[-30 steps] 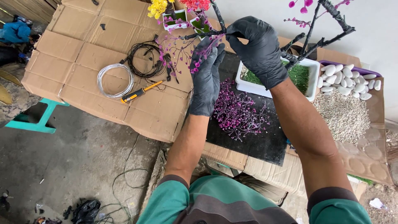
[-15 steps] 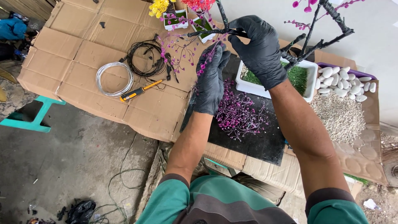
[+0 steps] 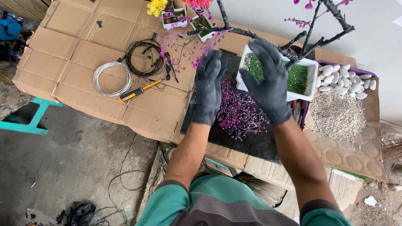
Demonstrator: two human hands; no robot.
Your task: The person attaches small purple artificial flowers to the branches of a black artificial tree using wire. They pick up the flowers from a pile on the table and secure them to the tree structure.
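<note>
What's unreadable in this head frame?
- Left hand and right hand: whether either touches the dark branch; gloves hide contact.
- White planter: near wall covered by right hand.
- Tree top: cut by upper edge.
- Purple sprigs: too fine to count.

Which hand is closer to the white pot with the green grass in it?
The right hand. It hovers right over the white pot, overlapping its near left corner. The left hand is further left, above the pile of purple sprigs.
</note>
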